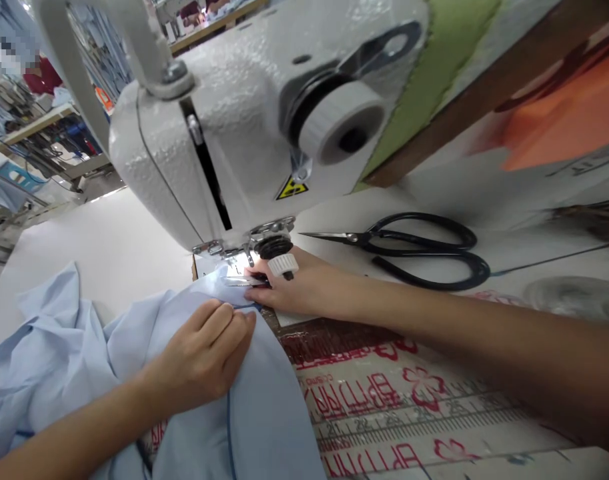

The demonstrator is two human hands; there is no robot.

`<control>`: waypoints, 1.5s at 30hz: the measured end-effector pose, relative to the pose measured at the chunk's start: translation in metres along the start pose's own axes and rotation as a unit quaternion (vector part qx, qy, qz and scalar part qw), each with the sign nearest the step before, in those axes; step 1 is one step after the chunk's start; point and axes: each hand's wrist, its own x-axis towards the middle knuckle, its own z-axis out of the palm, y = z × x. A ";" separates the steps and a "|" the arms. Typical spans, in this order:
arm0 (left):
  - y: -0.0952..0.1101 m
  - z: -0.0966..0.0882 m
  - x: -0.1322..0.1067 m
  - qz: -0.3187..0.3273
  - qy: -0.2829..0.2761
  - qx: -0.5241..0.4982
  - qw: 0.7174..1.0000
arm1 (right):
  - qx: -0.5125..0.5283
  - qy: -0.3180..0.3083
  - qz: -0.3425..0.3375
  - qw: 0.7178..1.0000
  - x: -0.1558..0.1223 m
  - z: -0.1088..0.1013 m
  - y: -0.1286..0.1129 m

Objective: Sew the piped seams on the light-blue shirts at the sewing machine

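Head camera view, looking down over my hands at a sewing machine (224, 133), which fills the top of the frame. My left hand (199, 353) sits low in the center on pale blue cloth (49, 373), its fingers (224, 320) closed and pressing into a fold. The cloth bunches toward the lower left and rises to the presser foot (244, 257). My right hand (297, 290) reaches in from the right, just beside the foot, its fingers (254, 295) closed on a small metal blade (239, 281); I cannot tell exactly what tool it is. Black scissors (364, 239) lie on the white table (109, 247) just above my right wrist, and a printed ruler mat (414, 420) fills the lower right.
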 end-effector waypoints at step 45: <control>-0.004 0.011 -0.012 -0.081 0.025 -0.091 0.992 | -0.171 0.109 -0.266 0.943 -0.031 0.020 0.020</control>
